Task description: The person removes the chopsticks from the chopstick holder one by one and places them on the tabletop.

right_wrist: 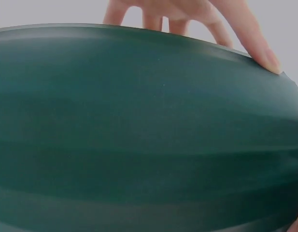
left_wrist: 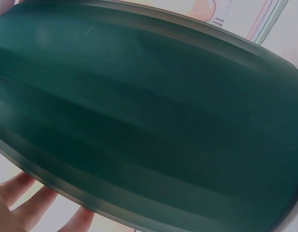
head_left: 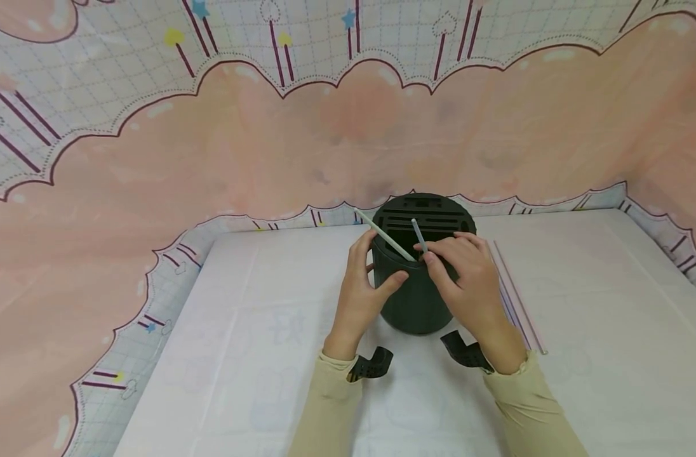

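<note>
A dark green round container (head_left: 416, 308) stands on the table, with a slotted black top (head_left: 425, 206) at its back and an opening toward the front. My left hand (head_left: 358, 295) grips its left side, thumb on the front near the rim. In the left wrist view several fingers (left_wrist: 35, 205) press its wall. A pale green straw (head_left: 385, 235) slants out of the opening, up to the left past those fingers. My right hand (head_left: 468, 276) pinches a grey-blue straw (head_left: 419, 235) between thumb and fingertips over the opening; its lower end is hidden.
Several purple and pink straws (head_left: 519, 301) lie side by side on the white table (head_left: 268, 343), right of the container. A patterned peach cloth (head_left: 268, 152) hangs behind and at the sides. Black straps (head_left: 373, 365) circle both wrists.
</note>
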A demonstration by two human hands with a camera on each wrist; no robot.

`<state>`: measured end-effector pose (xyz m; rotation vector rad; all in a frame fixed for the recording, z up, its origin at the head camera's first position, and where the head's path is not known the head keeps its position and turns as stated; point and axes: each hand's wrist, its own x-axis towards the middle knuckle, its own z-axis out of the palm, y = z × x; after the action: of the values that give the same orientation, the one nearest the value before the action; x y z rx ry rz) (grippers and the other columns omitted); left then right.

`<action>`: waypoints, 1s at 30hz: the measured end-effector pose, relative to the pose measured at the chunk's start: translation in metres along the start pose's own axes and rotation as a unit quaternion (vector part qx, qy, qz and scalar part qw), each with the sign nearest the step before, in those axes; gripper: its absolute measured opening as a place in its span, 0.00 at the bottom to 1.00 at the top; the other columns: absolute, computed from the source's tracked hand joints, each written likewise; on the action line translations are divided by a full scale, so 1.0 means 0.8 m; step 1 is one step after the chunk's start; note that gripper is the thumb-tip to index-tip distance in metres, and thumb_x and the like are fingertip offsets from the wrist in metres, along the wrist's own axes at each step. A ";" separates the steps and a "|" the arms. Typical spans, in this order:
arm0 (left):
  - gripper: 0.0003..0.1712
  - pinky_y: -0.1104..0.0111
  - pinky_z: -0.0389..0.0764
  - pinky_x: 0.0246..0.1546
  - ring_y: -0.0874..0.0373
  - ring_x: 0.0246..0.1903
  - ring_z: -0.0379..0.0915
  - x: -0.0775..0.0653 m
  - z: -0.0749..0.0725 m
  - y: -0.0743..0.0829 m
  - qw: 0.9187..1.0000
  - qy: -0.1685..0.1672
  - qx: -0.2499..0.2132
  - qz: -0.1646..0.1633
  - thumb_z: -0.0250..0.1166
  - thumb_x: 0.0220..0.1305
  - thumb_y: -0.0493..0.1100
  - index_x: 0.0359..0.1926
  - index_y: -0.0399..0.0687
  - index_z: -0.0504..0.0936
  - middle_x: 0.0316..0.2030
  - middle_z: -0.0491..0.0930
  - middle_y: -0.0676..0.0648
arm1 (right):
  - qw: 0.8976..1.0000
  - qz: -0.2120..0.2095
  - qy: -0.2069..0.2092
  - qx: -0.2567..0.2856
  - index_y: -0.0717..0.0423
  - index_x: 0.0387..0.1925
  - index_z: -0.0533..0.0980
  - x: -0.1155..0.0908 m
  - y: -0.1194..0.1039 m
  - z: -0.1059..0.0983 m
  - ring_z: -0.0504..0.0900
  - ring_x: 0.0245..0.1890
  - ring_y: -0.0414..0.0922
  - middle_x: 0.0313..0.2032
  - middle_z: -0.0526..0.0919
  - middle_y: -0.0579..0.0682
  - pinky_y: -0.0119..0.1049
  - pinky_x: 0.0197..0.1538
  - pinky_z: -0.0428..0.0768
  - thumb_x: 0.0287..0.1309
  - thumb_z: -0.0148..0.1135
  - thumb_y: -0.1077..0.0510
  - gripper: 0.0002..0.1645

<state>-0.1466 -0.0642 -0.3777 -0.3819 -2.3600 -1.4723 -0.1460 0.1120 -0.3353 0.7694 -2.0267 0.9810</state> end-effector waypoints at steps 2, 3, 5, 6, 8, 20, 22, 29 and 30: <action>0.43 0.59 0.68 0.53 0.67 0.60 0.51 0.000 0.000 0.000 1.000 0.000 0.002 -0.001 0.59 0.50 0.66 0.65 0.73 0.49 0.63 0.52 0.62 | 0.999 0.008 0.016 0.027 0.58 0.33 0.80 0.000 0.000 -0.001 0.78 0.37 0.44 0.35 0.82 0.47 0.46 0.57 0.63 0.61 0.51 0.55 0.14; 0.44 0.58 0.68 0.53 0.67 0.60 0.51 0.000 0.000 0.000 1.000 0.000 0.002 -0.002 0.59 0.50 0.66 0.65 0.73 0.49 0.63 0.52 0.62 | 0.999 0.015 0.023 0.039 0.59 0.33 0.80 0.000 0.000 -0.002 0.77 0.39 0.44 0.35 0.82 0.47 0.46 0.58 0.63 0.61 0.51 0.57 0.12; 0.44 0.58 0.68 0.53 0.67 0.60 0.51 -0.001 0.000 0.000 1.000 0.000 0.002 -0.002 0.59 0.50 0.66 0.65 0.73 0.49 0.63 0.52 0.62 | 0.997 0.034 0.036 0.059 0.60 0.34 0.79 0.000 -0.001 -0.004 0.77 0.39 0.44 0.34 0.82 0.47 0.43 0.56 0.66 0.60 0.52 0.60 0.10; 0.44 0.57 0.68 0.53 0.66 0.60 0.51 -0.001 0.000 0.000 1.000 0.000 0.002 -0.001 0.59 0.50 0.66 0.65 0.72 0.49 0.63 0.52 0.61 | 0.996 0.043 0.041 0.069 0.60 0.35 0.79 0.000 -0.001 -0.006 0.76 0.38 0.44 0.33 0.81 0.48 0.40 0.53 0.68 0.59 0.52 0.62 0.09; 0.44 0.57 0.68 0.53 0.66 0.60 0.51 -0.001 0.000 -0.001 1.000 -0.001 0.002 -0.002 0.60 0.50 0.66 0.65 0.72 0.49 0.63 0.52 0.61 | 0.993 0.062 0.046 0.086 0.59 0.38 0.78 0.000 -0.004 -0.010 0.75 0.37 0.43 0.32 0.80 0.48 0.34 0.46 0.70 0.58 0.53 0.66 0.10; 0.43 0.58 0.67 0.54 0.67 0.60 0.50 -0.005 -0.001 -0.001 1.000 0.000 0.006 0.001 0.60 0.50 0.66 0.65 0.73 0.49 0.63 0.52 0.63 | 0.967 0.092 0.105 0.211 0.73 0.50 0.69 0.011 -0.035 -0.038 0.75 0.36 0.46 0.35 0.71 0.63 0.33 0.46 0.76 0.57 0.47 0.75 0.18; 0.43 0.57 0.67 0.53 0.66 0.60 0.51 -0.007 -0.002 -0.001 1.000 -0.001 0.005 0.004 0.60 0.50 0.66 0.65 0.72 0.49 0.63 0.52 0.62 | 0.961 0.096 0.129 0.223 0.73 0.49 0.69 0.010 -0.037 -0.038 0.76 0.35 0.47 0.35 0.72 0.62 0.33 0.46 0.76 0.56 0.48 0.75 0.17; 0.43 0.58 0.68 0.53 0.68 0.60 0.50 -0.011 -0.006 -0.002 1.000 -0.005 0.003 0.009 0.60 0.50 0.65 0.65 0.73 0.49 0.63 0.51 0.64 | 0.893 0.112 0.266 0.346 0.73 0.49 0.68 0.005 -0.028 -0.042 0.79 0.32 0.51 0.33 0.74 0.64 0.38 0.43 0.78 0.55 0.51 0.73 0.18; 0.43 0.58 0.68 0.53 0.69 0.60 0.50 -0.012 -0.006 -0.002 1.000 -0.005 0.003 0.009 0.60 0.50 0.65 0.65 0.74 0.49 0.62 0.51 0.64 | 0.880 0.116 0.283 0.364 0.73 0.50 0.67 0.004 -0.026 -0.044 0.79 0.31 0.52 0.33 0.74 0.65 0.39 0.42 0.79 0.56 0.51 0.73 0.18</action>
<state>-0.1379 -0.0698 -0.3809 -0.4093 -2.3615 -1.4593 -0.1197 0.1298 -0.3095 0.5041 -1.2304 1.9052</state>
